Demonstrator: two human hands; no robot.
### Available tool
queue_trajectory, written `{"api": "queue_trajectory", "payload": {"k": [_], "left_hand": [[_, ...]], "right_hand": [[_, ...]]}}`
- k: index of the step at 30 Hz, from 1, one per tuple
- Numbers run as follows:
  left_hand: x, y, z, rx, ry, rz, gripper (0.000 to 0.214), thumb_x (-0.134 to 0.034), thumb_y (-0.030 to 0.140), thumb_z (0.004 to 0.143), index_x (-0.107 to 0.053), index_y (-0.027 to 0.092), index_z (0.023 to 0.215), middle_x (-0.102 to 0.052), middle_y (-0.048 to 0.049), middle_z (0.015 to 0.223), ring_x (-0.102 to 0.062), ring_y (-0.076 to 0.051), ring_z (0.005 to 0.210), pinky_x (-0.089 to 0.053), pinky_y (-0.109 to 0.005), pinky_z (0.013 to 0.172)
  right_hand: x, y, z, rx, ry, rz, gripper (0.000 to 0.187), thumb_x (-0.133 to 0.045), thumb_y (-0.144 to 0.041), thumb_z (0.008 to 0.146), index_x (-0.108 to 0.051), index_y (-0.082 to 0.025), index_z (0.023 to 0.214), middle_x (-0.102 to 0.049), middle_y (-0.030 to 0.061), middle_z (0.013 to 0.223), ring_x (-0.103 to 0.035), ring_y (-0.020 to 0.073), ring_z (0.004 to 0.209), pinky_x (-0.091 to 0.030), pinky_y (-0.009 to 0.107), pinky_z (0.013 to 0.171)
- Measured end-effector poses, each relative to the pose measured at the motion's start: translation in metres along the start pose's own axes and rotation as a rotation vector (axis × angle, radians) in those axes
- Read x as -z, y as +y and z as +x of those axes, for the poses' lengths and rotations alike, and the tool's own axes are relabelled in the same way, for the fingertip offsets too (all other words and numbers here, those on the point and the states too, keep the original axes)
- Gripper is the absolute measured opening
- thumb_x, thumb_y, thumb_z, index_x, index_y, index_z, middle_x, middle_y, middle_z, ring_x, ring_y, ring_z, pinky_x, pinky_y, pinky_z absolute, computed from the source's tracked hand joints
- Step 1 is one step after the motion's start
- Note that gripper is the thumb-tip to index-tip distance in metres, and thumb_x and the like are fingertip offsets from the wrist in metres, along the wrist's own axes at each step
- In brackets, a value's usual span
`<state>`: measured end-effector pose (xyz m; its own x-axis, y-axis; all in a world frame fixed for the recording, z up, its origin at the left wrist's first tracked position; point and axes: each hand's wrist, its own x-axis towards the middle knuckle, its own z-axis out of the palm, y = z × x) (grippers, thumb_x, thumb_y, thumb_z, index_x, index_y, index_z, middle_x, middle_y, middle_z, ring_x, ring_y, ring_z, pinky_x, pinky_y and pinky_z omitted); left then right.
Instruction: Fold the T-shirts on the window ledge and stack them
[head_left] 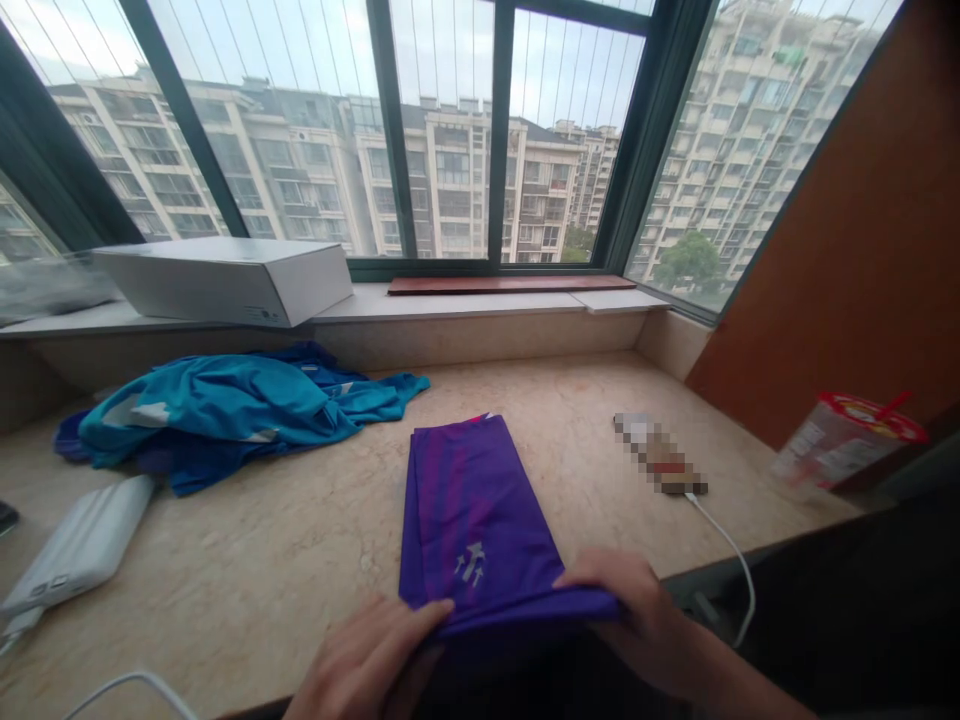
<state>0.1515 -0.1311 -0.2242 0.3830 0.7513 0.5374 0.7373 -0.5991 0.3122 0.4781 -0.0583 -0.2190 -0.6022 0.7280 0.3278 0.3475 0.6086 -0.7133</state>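
A purple garment [469, 505] lies folded into a long strip on the marble counter [300, 540], running away from me. Its near end bears a small silver logo. My left hand [367, 660] pinches the near left corner of the fabric, fingers closed on the edge. At the near right corner my right hand [637, 620] grips the same folded edge with its fingers curled over it. Both hands sit at the counter's front edge.
A heap of teal and blue clothes [232, 415] lies at the back left. A white box [225, 280] rests on the window sill. A white power bank [75, 550] with cable sits at left, a blurred object with a white cable [727, 550] at right, and a red-lidded plastic cup [840, 440] at far right.
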Motion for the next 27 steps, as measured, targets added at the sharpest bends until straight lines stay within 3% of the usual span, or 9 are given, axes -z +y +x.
{"api": "queue_trajectory", "payload": {"k": [3, 6, 9, 11, 14, 16, 20, 24, 27], "left_hand": [[0.006, -0.016, 0.053, 0.24, 0.031, -0.068, 0.028, -0.052, 0.038, 0.1, -0.074, 0.024, 0.111, -0.079, -0.0039, 0.094, -0.074, -0.02, 0.08, -0.059, -0.026, 0.072], [0.003, -0.051, 0.104, 0.444, -0.023, -0.09, 0.031, -0.052, 0.04, 0.098, -0.075, 0.02, 0.1, -0.079, -0.0033, 0.087, -0.074, -0.021, 0.076, -0.056, -0.026, 0.068], [-0.014, -0.096, 0.135, 0.476, -0.029, 0.025, 0.029, -0.05, 0.033, 0.097, -0.075, 0.018, 0.096, -0.079, -0.0073, 0.093, -0.074, -0.025, 0.09, -0.055, -0.032, 0.083], [-0.03, -0.121, 0.141, 0.443, -0.011, 0.117, 0.029, -0.05, 0.026, 0.096, -0.073, 0.015, 0.109, -0.077, -0.0109, 0.103, -0.072, -0.025, 0.099, -0.053, -0.036, 0.094], [-0.051, -0.144, 0.134, 0.284, -0.021, 0.213, 0.039, -0.051, 0.021, 0.096, -0.064, 0.013, 0.131, -0.069, -0.0163, 0.129, -0.064, -0.027, 0.121, -0.046, -0.045, 0.11], [-0.062, -0.15, 0.126, 0.161, -0.117, 0.229, 0.042, -0.052, 0.022, 0.096, -0.061, 0.015, 0.136, -0.061, -0.0167, 0.142, -0.056, -0.03, 0.133, -0.042, -0.05, 0.115], [-0.071, -0.156, 0.116, 0.103, -0.268, 0.231, 0.037, -0.05, 0.024, 0.1, -0.065, 0.019, 0.133, -0.062, -0.0126, 0.142, -0.057, -0.029, 0.132, -0.043, -0.052, 0.115], [-0.068, -0.158, 0.119, 0.074, -0.264, 0.282, 0.038, -0.05, 0.023, 0.1, -0.065, 0.015, 0.134, -0.062, -0.015, 0.143, -0.055, -0.032, 0.136, -0.041, -0.056, 0.116], [-0.067, -0.157, 0.121, -0.051, -0.227, 0.281, 0.038, -0.047, 0.019, 0.101, -0.064, 0.017, 0.135, -0.059, -0.0127, 0.147, -0.049, -0.031, 0.141, -0.039, -0.055, 0.119]], "right_hand": [[0.009, 0.01, 0.052, -0.097, 0.068, 0.073, 0.027, -0.057, -0.043, 0.099, -0.075, -0.023, 0.105, -0.077, 0.0053, 0.093, -0.072, 0.022, 0.085, -0.062, 0.033, 0.077], [0.014, 0.025, 0.112, -0.069, 0.035, 0.005, 0.03, -0.055, -0.044, 0.101, -0.072, -0.022, 0.113, -0.075, 0.0044, 0.102, -0.07, 0.0211, 0.089, -0.061, 0.034, 0.079], [0.014, 0.038, 0.156, -0.031, 0.001, -0.049, 0.032, -0.061, -0.04, 0.1, -0.065, -0.019, 0.124, -0.067, 0.0075, 0.123, -0.067, 0.0231, 0.104, -0.059, 0.042, 0.089], [0.012, 0.044, 0.172, -0.015, -0.028, -0.059, 0.036, -0.063, -0.039, 0.099, -0.062, -0.018, 0.128, -0.063, 0.0089, 0.13, -0.065, 0.0246, 0.109, -0.057, 0.045, 0.092], [0.007, 0.055, 0.18, 0.013, -0.089, -0.083, 0.035, -0.062, -0.038, 0.099, -0.061, -0.019, 0.129, -0.061, 0.0096, 0.133, -0.064, 0.0246, 0.112, -0.056, 0.046, 0.094], [0.003, 0.063, 0.179, 0.034, -0.138, -0.097, 0.032, -0.063, -0.039, 0.099, -0.066, -0.021, 0.125, -0.064, 0.0095, 0.131, -0.064, 0.024, 0.113, -0.054, 0.045, 0.098], [-0.003, 0.078, 0.165, 0.098, -0.386, -0.095, 0.041, -0.078, -0.049, 0.084, -0.075, -0.027, 0.119, -0.068, 0.0082, 0.13, -0.062, 0.0275, 0.123, -0.045, 0.043, 0.112], [-0.003, 0.08, 0.149, 0.094, -0.57, -0.132, 0.072, -0.085, -0.059, 0.071, -0.066, -0.032, 0.135, -0.048, 0.0091, 0.156, -0.037, 0.0346, 0.148, -0.018, 0.057, 0.126], [0.003, 0.077, 0.146, 0.039, -0.627, -0.136, 0.079, -0.085, -0.06, 0.07, -0.061, -0.03, 0.139, -0.034, 0.01, 0.165, -0.023, 0.0342, 0.155, -0.01, 0.056, 0.127]]}}
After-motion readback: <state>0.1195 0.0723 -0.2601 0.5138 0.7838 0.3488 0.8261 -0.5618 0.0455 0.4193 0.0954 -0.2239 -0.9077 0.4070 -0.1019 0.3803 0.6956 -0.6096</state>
